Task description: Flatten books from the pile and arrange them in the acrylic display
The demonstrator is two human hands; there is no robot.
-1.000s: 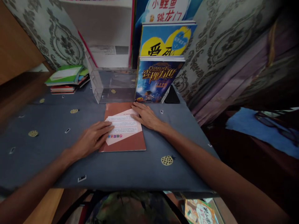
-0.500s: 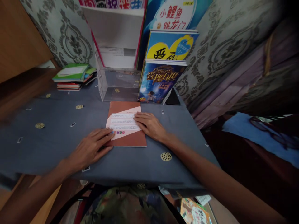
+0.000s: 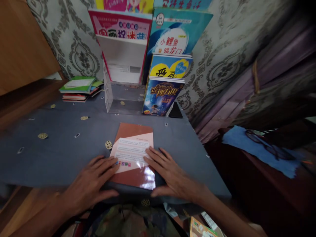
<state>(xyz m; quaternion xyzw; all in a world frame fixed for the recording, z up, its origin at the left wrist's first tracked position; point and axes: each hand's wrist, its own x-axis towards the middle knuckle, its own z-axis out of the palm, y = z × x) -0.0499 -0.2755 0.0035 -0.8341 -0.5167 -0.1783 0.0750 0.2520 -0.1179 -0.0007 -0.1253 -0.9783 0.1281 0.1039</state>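
A thin brown booklet [image 3: 134,133] with a pale printed panel lies flat on the grey-blue tablecloth [image 3: 56,148], its near edge at the table's front edge. My left hand [image 3: 91,182] lies flat with fingers spread, fingertips on the booklet's lower left corner. My right hand [image 3: 171,176] rests flat on its lower right part, fingers stretched over the pale panel, thumb along the table edge. Neither hand grips anything.
A clear plastic stand [image 3: 118,98] at the back holds upright children's books, with a dark blue storybook [image 3: 160,95] in front. A stack of books [image 3: 79,89] lies back left. A dark cabinet with a blue cloth [image 3: 259,148] is on the right. Patterned wallpaper is behind.
The booklet has slid toward me from near the stand to the table's front edge, with both hands on it. The view has tilted up, showing more of the books.
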